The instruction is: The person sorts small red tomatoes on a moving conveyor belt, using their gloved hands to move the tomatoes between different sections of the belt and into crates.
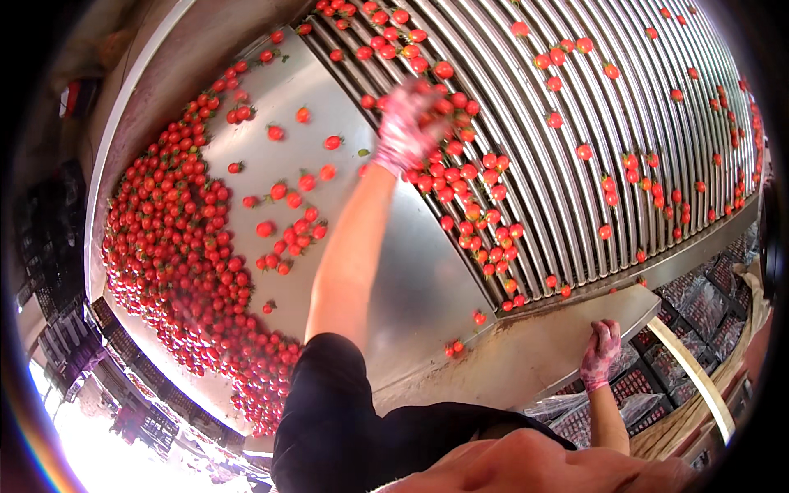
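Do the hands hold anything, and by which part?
It cannot be told: the left hand is blurred among tomatoes; the right hand is at the edge of a metal panel, grip unclear.

Left hand (411, 127) among tomatoes (445, 195) on rollers (538, 193); right hand (602, 353) beside metal panel (509, 357).

Left fingers (410, 100) blurred; tomatoes (445, 107) beneath partly hidden

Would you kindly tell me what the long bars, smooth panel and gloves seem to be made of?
Long bars: polished metal, judging by bright streaks along them. Smooth panel: probably stainless steel, satin, from its soft grey sheen. Gloves: mottled pink, perhaps matte fabric, showing little shine; texture unclear.
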Available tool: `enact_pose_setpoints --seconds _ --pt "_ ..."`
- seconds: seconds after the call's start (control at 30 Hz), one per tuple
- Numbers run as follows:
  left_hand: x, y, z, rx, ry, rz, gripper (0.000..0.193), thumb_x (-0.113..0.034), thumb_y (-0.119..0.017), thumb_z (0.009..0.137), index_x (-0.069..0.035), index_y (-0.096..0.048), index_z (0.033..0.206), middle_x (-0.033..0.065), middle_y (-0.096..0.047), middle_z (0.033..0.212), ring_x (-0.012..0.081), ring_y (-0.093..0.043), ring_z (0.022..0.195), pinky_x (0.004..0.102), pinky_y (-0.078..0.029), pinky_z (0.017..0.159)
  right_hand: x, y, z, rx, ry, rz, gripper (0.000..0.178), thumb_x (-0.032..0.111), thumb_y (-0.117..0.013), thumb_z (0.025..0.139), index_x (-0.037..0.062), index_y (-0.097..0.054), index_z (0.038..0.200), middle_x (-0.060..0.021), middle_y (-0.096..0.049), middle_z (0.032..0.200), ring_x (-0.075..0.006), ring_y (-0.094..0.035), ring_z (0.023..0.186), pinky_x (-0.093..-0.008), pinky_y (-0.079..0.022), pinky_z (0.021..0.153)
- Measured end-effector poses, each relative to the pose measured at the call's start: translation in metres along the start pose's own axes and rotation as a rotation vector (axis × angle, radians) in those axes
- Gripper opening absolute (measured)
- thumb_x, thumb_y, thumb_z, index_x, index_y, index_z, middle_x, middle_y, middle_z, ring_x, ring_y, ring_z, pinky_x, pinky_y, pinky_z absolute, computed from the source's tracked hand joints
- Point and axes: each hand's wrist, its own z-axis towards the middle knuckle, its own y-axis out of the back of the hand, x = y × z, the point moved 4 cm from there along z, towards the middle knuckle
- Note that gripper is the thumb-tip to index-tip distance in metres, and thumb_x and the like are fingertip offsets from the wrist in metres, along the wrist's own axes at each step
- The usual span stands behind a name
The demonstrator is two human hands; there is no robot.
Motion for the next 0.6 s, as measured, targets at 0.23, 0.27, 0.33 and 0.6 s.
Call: enact_pose_setpoints --seconds 0.23,0.27,0.33,0.6 --pt "-0.125 -0.128 -0.174 0.591 -0.53 0.263 0.058 -0.042 -0.071 0.076 -0.027 -0.058 0.13 0.0019 -0.042 0.151 0.0303 -0.027 0.147 0.0628 -0.011 0.119 0.004 0.003 -0.005 -0.039 0.017 0.017 0.026 -0.008 -0.063 0.076 0.0079 -0.061 0.096 -0.0147 -0.06 0.097 -0.0353 -0.061 0.09 -0.0437 -0.05 0.077" --pt "-0.113 -0.137 -0.207 0.544 -0.745 0.214 0.053 -0.037 -0.07 0.079 -0.028 -0.057 0.13 -0.0008 -0.041 0.151 0.028 -0.027 0.147 0.0637 -0.011 0.119 0.007 0.0 0.003 -0.054 0.052 0.049 0.026 -0.008 -0.063 0.076 0.0082 -0.061 0.096 -0.0145 -0.06 0.098 -0.0352 -0.061 0.09 -0.0436 -0.05 0.078" --pt "-0.123 -0.141 -0.227 0.779 -0.764 0.13 0.05 -0.027 -0.07 0.079 -0.027 -0.058 0.128 -0.003 -0.041 0.151 0.0276 -0.029 0.146 0.0636 -0.015 0.119 0.007 0.004 -0.002 -0.087 0.084 0.07 0.027 -0.008 -0.063 0.076 0.0087 -0.061 0.097 -0.0142 -0.06 0.097 -0.0353 -0.061 0.09 -0.0433 -0.05 0.077" --pt "-0.026 -0.039 -0.141 0.148 -0.109 0.522 0.046 -0.029 -0.068 0.075 -0.019 -0.058 0.119 0.0066 -0.053 0.127 0.0274 -0.046 0.127 0.0541 -0.033 0.108 0.014 0.005 0.002 -0.127 0.129 0.12 0.029 -0.009 -0.061 0.075 0.0084 -0.06 0.098 -0.0145 -0.06 0.096 -0.0366 -0.06 0.09 -0.0438 -0.049 0.077"
